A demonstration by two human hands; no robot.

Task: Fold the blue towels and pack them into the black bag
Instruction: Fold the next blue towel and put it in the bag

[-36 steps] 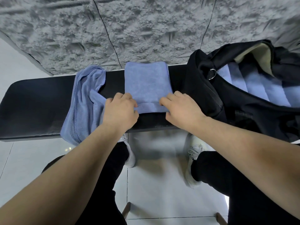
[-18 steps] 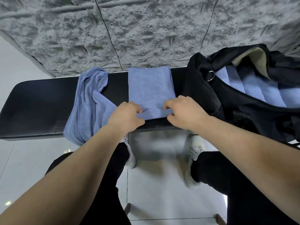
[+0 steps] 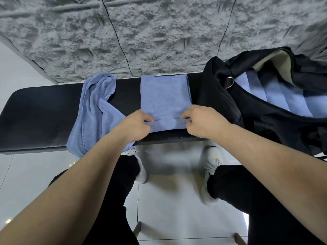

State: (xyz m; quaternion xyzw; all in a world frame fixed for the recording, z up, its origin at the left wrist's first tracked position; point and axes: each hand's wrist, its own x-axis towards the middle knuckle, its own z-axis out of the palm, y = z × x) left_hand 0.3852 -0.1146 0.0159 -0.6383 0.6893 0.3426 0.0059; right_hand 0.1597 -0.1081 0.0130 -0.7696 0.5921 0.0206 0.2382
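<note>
Black bag [image 3: 265, 124] sits open at the worktop's [image 3: 35, 117] right end, folded towels [image 3: 283, 98] inside. Crumpled towel [image 3: 92, 110] drapes left; flat folded towel [image 3: 164, 98] lies centre, its near edge pinched by left hand [image 3: 134, 126] and right hand [image 3: 203, 121].

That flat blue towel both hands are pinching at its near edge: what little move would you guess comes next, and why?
Probably lifting that near edge and carrying it toward the wall to fold the flat towel in half. The left hand and right hand each pinch a near corner, already raised slightly, and the black bag holds towels folded smaller.
</note>
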